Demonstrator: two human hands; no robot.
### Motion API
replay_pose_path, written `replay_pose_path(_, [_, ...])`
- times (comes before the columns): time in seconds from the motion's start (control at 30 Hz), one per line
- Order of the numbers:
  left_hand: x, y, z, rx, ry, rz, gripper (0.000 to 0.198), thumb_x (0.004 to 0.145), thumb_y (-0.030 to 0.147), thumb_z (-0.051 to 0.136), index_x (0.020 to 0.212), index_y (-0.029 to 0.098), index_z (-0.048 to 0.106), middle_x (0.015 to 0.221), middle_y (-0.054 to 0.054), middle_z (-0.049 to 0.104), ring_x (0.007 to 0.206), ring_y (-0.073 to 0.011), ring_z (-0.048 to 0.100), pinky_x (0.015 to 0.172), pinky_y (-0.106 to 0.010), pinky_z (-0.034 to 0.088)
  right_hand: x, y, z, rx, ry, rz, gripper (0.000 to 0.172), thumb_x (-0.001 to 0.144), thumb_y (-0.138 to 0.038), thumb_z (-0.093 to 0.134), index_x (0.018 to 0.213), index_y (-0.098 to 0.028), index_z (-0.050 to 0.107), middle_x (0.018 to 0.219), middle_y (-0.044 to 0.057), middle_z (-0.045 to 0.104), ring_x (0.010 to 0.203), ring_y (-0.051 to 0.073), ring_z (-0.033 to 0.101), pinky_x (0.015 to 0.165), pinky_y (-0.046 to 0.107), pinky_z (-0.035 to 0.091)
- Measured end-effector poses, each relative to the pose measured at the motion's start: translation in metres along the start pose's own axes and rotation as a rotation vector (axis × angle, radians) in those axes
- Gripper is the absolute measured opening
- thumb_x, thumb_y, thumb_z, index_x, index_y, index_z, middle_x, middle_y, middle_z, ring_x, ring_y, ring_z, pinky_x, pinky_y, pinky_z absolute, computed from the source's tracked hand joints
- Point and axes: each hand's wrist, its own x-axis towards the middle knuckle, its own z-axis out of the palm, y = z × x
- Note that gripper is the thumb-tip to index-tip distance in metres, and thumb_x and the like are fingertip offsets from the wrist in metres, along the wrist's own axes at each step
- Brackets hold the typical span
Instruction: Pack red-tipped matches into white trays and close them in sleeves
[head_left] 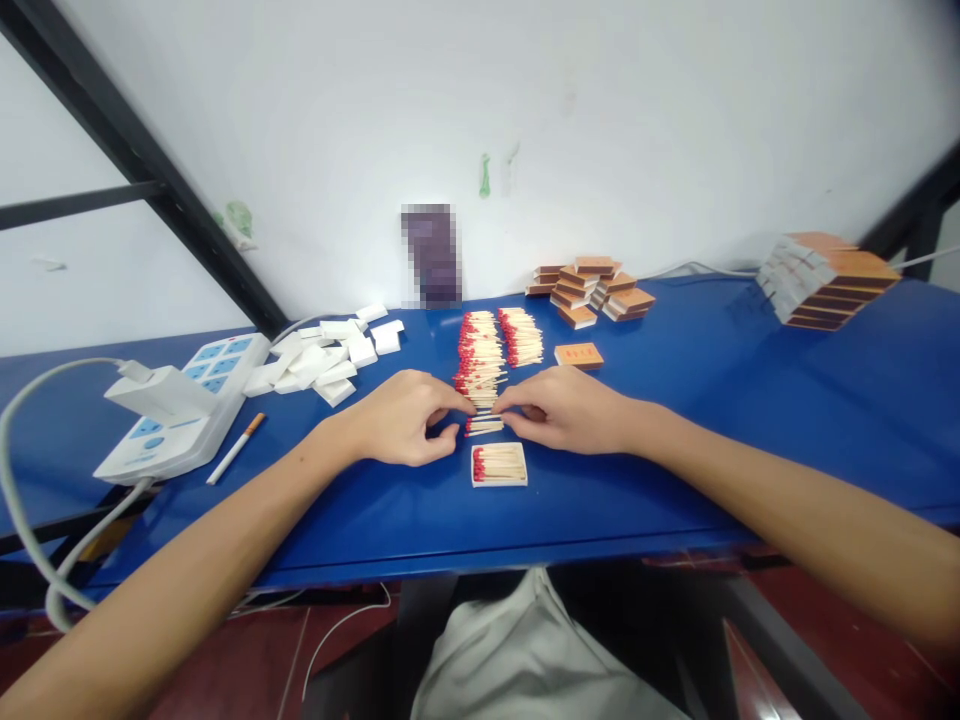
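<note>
A small row of red-headed matches (484,427) lies between my hands, just below a larger pile of matches (480,345). My left hand (409,418) is at the head side; its index fingertip touches the heads, and its thumb is apart from the finger. From the stick side, my right hand (566,408) has its index finger and thumb close together at the match ends. Directly below is a white matchbox tray (521,482) with matches lying in it, heads to the left. A second pile of matches (522,336) rests right of the larger one.
White empty trays (315,358) are heaped at left, beside a power strip (225,400) with a plugged charger and a cigarette (236,450). Orange matchbox sleeves (592,285) are piled at the back; one sleeve (579,356) lies nearer. Stacked matchboxes (825,280) stand far right.
</note>
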Motion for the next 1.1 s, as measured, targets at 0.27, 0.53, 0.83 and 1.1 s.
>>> replay_pose_path(0.27, [-0.0002,-0.0005,0.001,-0.061,-0.043,-0.038,0.016,0.077,0.018,0.059,0.089,0.02,0.069,0.053,0.007,0.056,0.047,-0.0092,0.05,0.06,-0.025,0.04,0.0001,0.0017,0.0016,-0.013,0.0,0.032,0.02,0.091,-0.023,0.055,0.095,-0.018,0.074,0.064,-0.001,0.062,0.055,0.01,0.048,0.057,0.024,0.026])
replay_pose_path(0.53, [0.0004,0.0011,0.0006,-0.024,-0.012,-0.017,0.014,0.081,0.026,0.064,0.093,0.02,0.071,0.057,0.006,0.058,0.053,-0.0103,0.053,0.061,-0.025,0.04,-0.0001,0.0064,0.0044,-0.03,0.005,0.02,0.026,0.094,-0.039,0.057,0.099,-0.02,0.074,0.061,-0.003,0.059,0.053,0.009,0.046,0.056,0.024,0.027])
replay_pose_path(0.83, [0.0022,-0.0034,0.0046,-0.025,-0.01,-0.019,0.013,0.087,0.025,0.062,0.092,0.02,0.073,0.058,0.005,0.059,0.053,-0.0089,0.052,0.062,-0.025,0.039,0.0016,0.0039,0.0052,-0.007,-0.006,0.035,0.019,0.093,-0.03,0.058,0.093,-0.019,0.074,0.061,-0.003,0.058,0.053,0.009,0.045,0.056,0.023,0.027])
replay_pose_path(1.1, [0.0034,-0.0036,0.0081,-0.001,-0.009,-0.018,0.017,0.092,0.027,0.056,0.095,0.02,0.071,0.058,0.005,0.057,0.052,-0.0092,0.051,0.063,-0.025,0.038,0.0021,0.0034,0.0061,-0.006,0.001,0.052,0.018,0.093,-0.029,0.058,0.09,-0.019,0.072,0.06,-0.004,0.056,0.053,0.008,0.045,0.057,0.023,0.028])
